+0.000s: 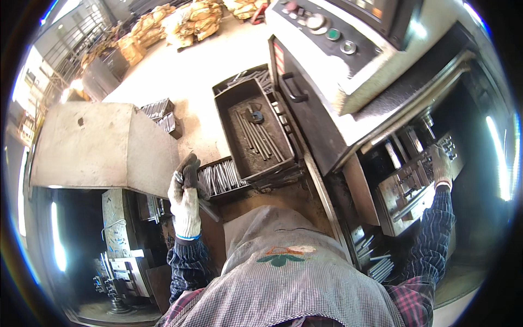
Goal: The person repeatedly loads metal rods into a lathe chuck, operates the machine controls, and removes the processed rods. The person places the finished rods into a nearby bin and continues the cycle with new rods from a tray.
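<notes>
My left hand [186,199], in a whitish knitted glove with dark, dirty fingers, is raised beside the left machine. Its fingers are bent together around a short grey metal rod [210,210], which sticks out at the lower right; the grip itself is partly hidden. My right arm reaches into the open machine on the right. There my gloved right hand [441,165] is at the far end of a metal tool block [406,188] fitted with several clamped tools. Its fingers point away among the fittings, and their tips are too small to make out.
A dark metal tray [222,117] with several long rods stands ahead. Below it, a bin [199,175] holds many short rods. A control panel [327,30] and a door with a black handle [292,88] flank the right machine. Loose rods [379,268] lie by my right side.
</notes>
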A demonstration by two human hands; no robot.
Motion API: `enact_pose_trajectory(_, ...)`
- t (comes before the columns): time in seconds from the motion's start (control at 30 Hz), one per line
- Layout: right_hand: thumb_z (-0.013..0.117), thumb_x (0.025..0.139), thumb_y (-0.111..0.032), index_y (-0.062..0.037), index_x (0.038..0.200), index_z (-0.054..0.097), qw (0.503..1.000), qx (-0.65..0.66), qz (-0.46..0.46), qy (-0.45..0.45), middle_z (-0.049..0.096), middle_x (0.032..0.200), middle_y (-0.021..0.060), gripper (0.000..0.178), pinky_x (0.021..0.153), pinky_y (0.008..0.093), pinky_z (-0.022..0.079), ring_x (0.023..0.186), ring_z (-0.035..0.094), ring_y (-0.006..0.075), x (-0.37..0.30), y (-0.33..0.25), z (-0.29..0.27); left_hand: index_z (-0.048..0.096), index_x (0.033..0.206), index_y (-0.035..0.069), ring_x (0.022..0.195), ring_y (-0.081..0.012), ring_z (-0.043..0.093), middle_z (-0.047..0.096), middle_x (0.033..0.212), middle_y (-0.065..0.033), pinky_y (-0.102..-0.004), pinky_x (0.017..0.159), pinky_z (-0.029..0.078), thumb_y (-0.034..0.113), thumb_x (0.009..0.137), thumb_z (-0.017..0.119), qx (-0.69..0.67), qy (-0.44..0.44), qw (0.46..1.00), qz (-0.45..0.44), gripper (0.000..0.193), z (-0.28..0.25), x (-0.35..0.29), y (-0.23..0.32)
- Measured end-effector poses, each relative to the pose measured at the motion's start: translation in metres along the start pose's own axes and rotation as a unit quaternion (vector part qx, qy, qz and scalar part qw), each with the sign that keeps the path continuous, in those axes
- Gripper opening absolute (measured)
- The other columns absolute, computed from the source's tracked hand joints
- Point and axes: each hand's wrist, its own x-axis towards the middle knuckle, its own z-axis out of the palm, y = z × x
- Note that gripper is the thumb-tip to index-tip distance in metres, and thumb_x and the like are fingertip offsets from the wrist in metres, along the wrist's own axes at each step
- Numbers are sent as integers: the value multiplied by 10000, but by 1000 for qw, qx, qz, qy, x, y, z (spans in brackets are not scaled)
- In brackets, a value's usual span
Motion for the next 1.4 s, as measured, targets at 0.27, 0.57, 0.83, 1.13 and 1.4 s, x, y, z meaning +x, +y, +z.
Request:
enact_pose_trajectory(0.27, 567, 1074, -326, -44, 1470, 583, 950, 60, -223, 212, 591, 1508, 167, 487, 1145, 395, 465, 1365, 587, 332, -127, -129, -5, 637, 1399, 30, 751, -81, 618, 733, 1188, -78, -246, 686, 527, 305, 1111, 577, 8, 20, 999, -47, 402, -101, -18, -18)
enact_pose_trajectory(0.57, 752, 962, -273, -109, 1419, 624, 776, 207, -510, -308, 648, 1433, 162, 502, 1109, 412, 516, 1325, 625, 313, -372, -366, 137, 577, 1410, -63, 1087, -222, 707, 712, 1248, -163, -345, 1013, 543, 271, 1112, 571, -146, -29, 988, -26, 448, -169, -50, -16)
enact_pose_trajectory(0.83, 755, 915, -202, -101, 1353, 667, 530, 154, -691, -466, 710, 1272, 177, 459, 1008, 421, 562, 1154, 688, 356, -503, -469, 175, 540, 1418, -102, 1283, -317, 630, 629, 1390, -231, -425, 1105, 502, 374, 1088, 578, -297, 49, 953, -22, 581, -239, -122, 31)
enact_pose_trajectory(1.13, 710, 932, -132, -98, 1338, 698, 349, 89, -635, -684, 745, 1217, 147, 407, 972, 363, 566, 1102, 722, 281, -568, -540, 214, 537, 1445, -92, 1324, -291, 607, 622, 1423, -223, -397, 1161, 452, 409, 1057, 628, -271, 222, 936, 25, 641, -286, -165, 28)
enact_pose_trajectory(1.4, 773, 931, -241, -92, 1341, 703, 299, -33, -639, -709, 764, 1183, 136, 442, 967, 350, 559, 1076, 733, 244, -568, -624, 244, 601, 1430, -3, 1327, -212, 568, 644, 1404, -137, -363, 1149, 426, 261, 1103, 586, -55, 254, 962, -80, 421, -316, -121, 35)
